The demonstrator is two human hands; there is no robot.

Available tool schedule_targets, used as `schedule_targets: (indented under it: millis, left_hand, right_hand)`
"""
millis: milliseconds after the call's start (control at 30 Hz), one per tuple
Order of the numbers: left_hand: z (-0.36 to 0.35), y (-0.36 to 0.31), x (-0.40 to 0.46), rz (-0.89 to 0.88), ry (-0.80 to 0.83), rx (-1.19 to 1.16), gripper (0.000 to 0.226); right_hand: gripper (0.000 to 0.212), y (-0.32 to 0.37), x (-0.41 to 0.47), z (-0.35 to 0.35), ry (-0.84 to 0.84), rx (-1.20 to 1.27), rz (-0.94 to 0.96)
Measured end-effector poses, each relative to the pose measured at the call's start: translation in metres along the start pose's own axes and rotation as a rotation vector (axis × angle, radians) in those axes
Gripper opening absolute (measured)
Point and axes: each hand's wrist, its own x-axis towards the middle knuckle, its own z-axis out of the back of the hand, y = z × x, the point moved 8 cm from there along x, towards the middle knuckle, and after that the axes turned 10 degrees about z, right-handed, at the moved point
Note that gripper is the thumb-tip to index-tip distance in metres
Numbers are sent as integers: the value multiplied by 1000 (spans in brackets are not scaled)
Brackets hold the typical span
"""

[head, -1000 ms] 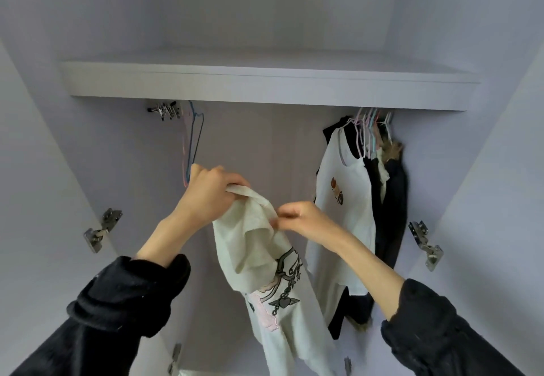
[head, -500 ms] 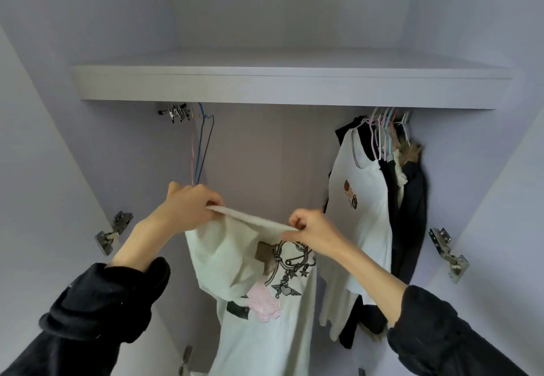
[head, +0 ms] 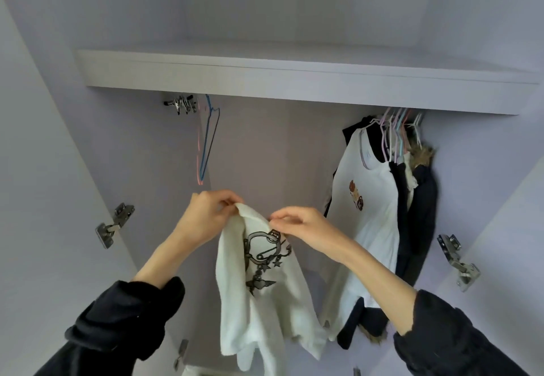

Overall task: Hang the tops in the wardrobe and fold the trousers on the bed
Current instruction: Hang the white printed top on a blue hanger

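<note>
A white top [head: 262,296] with a dark printed design hangs in front of me inside the open wardrobe. My left hand [head: 206,216] grips its upper edge, fingers curled round the cloth. My right hand [head: 297,225] pinches the same edge just to the right, close to the left hand. The rest of the top dangles below both hands. Empty wire hangers [head: 207,140], blue and pink, hang at the upper left under the shelf. No trousers or bed are in view.
A white shelf [head: 294,75] spans the wardrobe above the hands. At the right, several hung garments [head: 376,199], white and dark, crowd the rail on pastel hangers. Metal door hinges [head: 113,225] sit on the left and right [head: 456,261] side walls.
My hands have come closer together, bunching the top's upper edge that was stretched between them half a second ago. The printed front now faces me more fully.
</note>
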Motion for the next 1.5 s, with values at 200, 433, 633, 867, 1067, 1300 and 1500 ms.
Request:
schedule_targets:
  millis: [200, 433, 633, 867, 1067, 1300, 1500]
  left_hand:
    - [10, -11, 6, -92, 34, -236, 36]
    - [27, -25, 9, -133, 53, -337, 35]
    - [40, -26, 7, -76, -17, -374, 33]
    - [45, -19, 5, 4, -106, -385, 27]
    - [47, -20, 2, -24, -126, -402, 30]
    - [48, 0, 1, 9, -121, -374, 29]
    - [19, 46, -2, 125, -86, -133, 39]
  right_hand:
    - [32, -64, 0, 12, 44, -166, -191]
    - [51, -133, -5, -33, 303, -420, -348]
    - [39, -157, -20, -77, 393, -327, -413]
    - [30, -153, -34, -127, 409, -102, -428]
    - [17, -152, -31, -140, 266, -44, -455]
    - [23, -155, -31, -57, -78, -231, -490]
    - [19, -101, -30, 31, -323, -492, -301]
